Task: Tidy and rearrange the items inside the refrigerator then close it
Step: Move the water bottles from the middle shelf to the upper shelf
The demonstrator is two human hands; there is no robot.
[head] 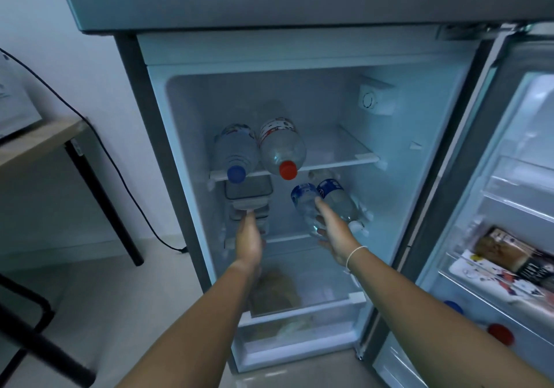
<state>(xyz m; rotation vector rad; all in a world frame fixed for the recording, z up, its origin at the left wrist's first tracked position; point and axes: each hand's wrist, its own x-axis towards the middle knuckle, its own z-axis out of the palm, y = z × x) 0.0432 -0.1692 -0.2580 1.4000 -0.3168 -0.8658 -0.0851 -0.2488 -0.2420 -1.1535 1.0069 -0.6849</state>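
Right hand [334, 234] fingers [322, 204] round water bottle [305, 204], middle shelf [287, 237]

You can count four bottles in the fridge: two on the top shelf [236, 153] [281, 147] at 12 o'clock, two lower [305, 207] [338, 198] at 3 o'clock, and one clear box [248, 191].

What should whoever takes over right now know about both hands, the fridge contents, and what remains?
Left hand: touches the clear plastic lidded containers stacked on the middle shelf; grip unclear.
Right hand: grips a clear water bottle with a blue label, lying beside a second one.
Top shelf: blue-capped bottle and red-capped bottle lie side by side.
Left: finish arranging; the refrigerator door is still open.
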